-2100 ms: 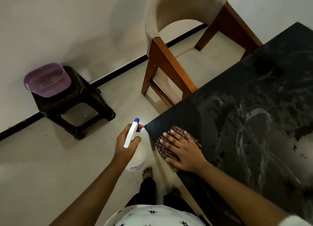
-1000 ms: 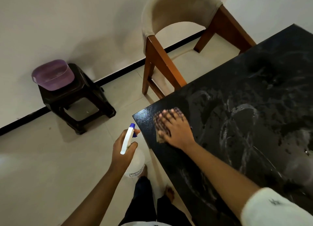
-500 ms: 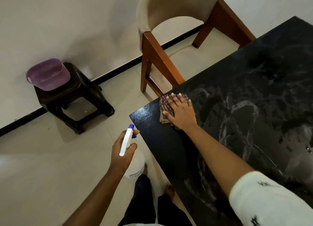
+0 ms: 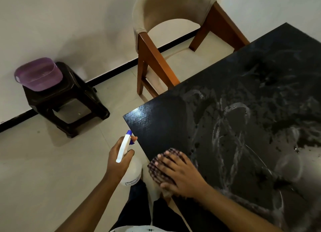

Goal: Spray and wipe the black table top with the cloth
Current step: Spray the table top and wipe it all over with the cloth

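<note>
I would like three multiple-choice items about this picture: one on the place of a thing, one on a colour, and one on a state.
1. The purple tub stands on: A) a shelf B) the dark stool C) a windowsill.
2. The nozzle tip of the spray bottle is: A) red B) blue C) green.
3. The right hand on the cloth is: A) flat, fingers spread B) a closed fist C) pinching one corner.
Answers: 1 B, the tub sits on the stool by the wall; 2 B, the tip above the left hand shows blue; 3 A, straight fingers press the cloth down.
</note>
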Action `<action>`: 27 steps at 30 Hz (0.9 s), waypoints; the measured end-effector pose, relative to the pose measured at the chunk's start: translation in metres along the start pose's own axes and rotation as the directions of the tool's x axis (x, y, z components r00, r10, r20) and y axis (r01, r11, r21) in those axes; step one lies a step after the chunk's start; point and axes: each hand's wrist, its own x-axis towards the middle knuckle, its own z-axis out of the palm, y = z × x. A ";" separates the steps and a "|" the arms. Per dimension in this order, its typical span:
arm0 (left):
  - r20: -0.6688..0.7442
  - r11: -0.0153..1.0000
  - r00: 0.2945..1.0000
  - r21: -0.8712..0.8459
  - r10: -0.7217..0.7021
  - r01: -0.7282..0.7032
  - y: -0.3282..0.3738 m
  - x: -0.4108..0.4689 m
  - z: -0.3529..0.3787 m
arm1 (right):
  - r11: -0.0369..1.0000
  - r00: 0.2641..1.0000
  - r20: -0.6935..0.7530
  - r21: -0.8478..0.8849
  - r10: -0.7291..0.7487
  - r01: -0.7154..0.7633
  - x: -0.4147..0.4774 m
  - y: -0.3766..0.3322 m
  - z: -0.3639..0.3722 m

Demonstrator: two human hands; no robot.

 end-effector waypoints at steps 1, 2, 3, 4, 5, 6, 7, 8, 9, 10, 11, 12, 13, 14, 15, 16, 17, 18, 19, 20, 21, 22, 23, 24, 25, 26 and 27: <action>0.003 1.000 1.000 -0.003 0.005 -0.005 0.002 0.000 0.001 | 1.000 1.000 0.002 -0.003 0.027 -0.027 0.013 0.013 -0.002; 0.004 1.000 1.000 -0.006 0.007 -0.007 0.003 0.000 0.001 | 0.996 0.996 0.002 0.000 0.091 -0.091 0.029 0.028 -0.005; 0.001 1.000 1.000 -0.009 0.006 -0.005 0.004 -0.001 0.002 | 0.983 0.983 0.000 0.007 0.181 -0.181 0.046 0.045 -0.009; -0.006 1.000 1.000 -0.016 0.000 0.000 0.004 -0.001 0.002 | 0.959 0.959 0.002 0.020 0.283 -0.283 0.064 0.062 -0.015; -0.013 1.000 1.000 -0.021 -0.009 0.008 0.003 -0.002 0.003 | 0.924 0.924 0.005 0.034 0.382 -0.382 0.079 0.076 -0.022; -0.014 1.000 1.000 -0.027 -0.009 0.008 0.003 -0.003 0.004 | 0.885 0.886 0.001 0.042 0.464 -0.464 0.091 0.089 -0.030; -0.012 0.999 1.000 -0.033 -0.003 0.002 0.003 -0.004 0.006 | 0.852 0.852 -0.013 0.045 0.523 -0.522 0.101 0.100 -0.036; -0.008 0.999 1.000 -0.041 0.002 -0.002 0.004 -0.004 0.008 | 0.828 0.828 -0.026 0.038 0.560 -0.559 0.108 0.106 -0.042; -0.006 0.998 1.000 -0.055 0.001 -0.001 0.006 -0.003 0.011 | 0.816 0.815 -0.037 0.029 0.578 -0.577 0.110 0.109 -0.047; -0.005 0.998 1.000 -0.067 -0.002 0.002 0.008 -0.003 0.013 | 0.817 0.815 -0.048 0.027 0.577 -0.576 0.109 0.106 -0.049; -0.004 0.997 1.000 -0.077 0.002 -0.002 0.010 -0.003 0.015 | 0.829 0.827 -0.058 0.026 0.560 -0.559 0.103 0.100 -0.050; -0.006 0.997 1.000 -0.081 0.008 -0.009 0.011 -0.003 0.018 | 0.851 0.849 -0.064 0.025 0.525 -0.525 0.091 0.090 -0.048; -0.006 0.997 1.000 -0.080 0.017 -0.018 0.011 -0.004 0.020 | 0.880 0.877 -0.071 0.025 0.475 -0.475 0.075 0.077 -0.043; -0.005 0.997 1.000 -0.075 0.026 -0.026 0.011 -0.006 0.023 | 0.909 0.906 -0.077 0.033 0.416 -0.415 0.054 0.063 -0.038; -0.001 0.997 1.000 -0.071 0.030 -0.030 0.011 -0.009 0.025 | 0.935 0.932 -0.080 0.045 0.354 -0.352 0.031 0.046 -0.031; 0.003 0.997 0.999 -0.067 0.032 -0.032 0.011 -0.013 0.028 | 0.954 0.952 -0.077 0.054 0.297 -0.294 0.007 0.029 -0.024; 0.004 0.997 0.999 -0.064 0.033 -0.033 0.010 -0.016 0.029 | 0.968 0.966 -0.073 0.055 0.249 -0.246 -0.015 0.014 -0.017; 0.001 0.997 0.999 -0.063 0.034 -0.034 0.010 -0.018 0.031 | 0.978 0.976 -0.070 0.046 0.207 -0.204 -0.031 0.003 -0.010; -0.001 0.997 0.999 -0.063 0.033 -0.033 0.010 -0.021 0.032 | 0.985 0.983 -0.067 0.035 0.169 -0.167 -0.043 -0.002 -0.005; -0.003 0.997 1.000 -0.065 0.028 -0.028 0.011 -0.023 0.033 | 0.991 0.989 -0.069 0.024 0.133 -0.132 -0.047 -0.001 -0.002; -0.004 0.997 1.000 -0.066 0.027 -0.027 0.011 -0.024 0.034 | 0.994 0.991 -0.077 0.014 0.110 -0.110 -0.044 0.006 -0.002; -0.002 0.997 1.000 -0.066 0.031 -0.031 0.012 -0.026 0.034 | 0.994 0.991 -0.081 0.005 0.108 -0.108 -0.035 0.015 -0.004; -0.002 0.997 0.999 -0.065 0.036 -0.036 0.012 -0.028 0.035 | 0.991 0.988 -0.077 0.003 0.134 -0.134 -0.023 0.026 -0.008; -0.007 0.998 0.999 -0.060 0.035 -0.035 0.012 -0.029 0.035 | 0.981 0.978 -0.075 0.006 0.194 -0.194 -0.008 0.040 -0.013; -0.013 0.998 0.999 -0.055 0.030 -0.031 0.012 -0.030 0.034 | 0.961 0.958 -0.073 0.019 0.276 -0.276 0.011 0.056 -0.019; -0.018 0.998 1.000 -0.049 0.025 -0.026 0.013 -0.031 0.034 | 0.932 0.930 -0.069 0.035 0.362 -0.360 0.029 0.072 -0.026; -0.020 0.999 0.999 -0.045 0.028 -0.029 0.013 -0.034 0.035 | 0.896 0.895 -0.051 0.050 0.443 -0.441 0.045 0.086 -0.033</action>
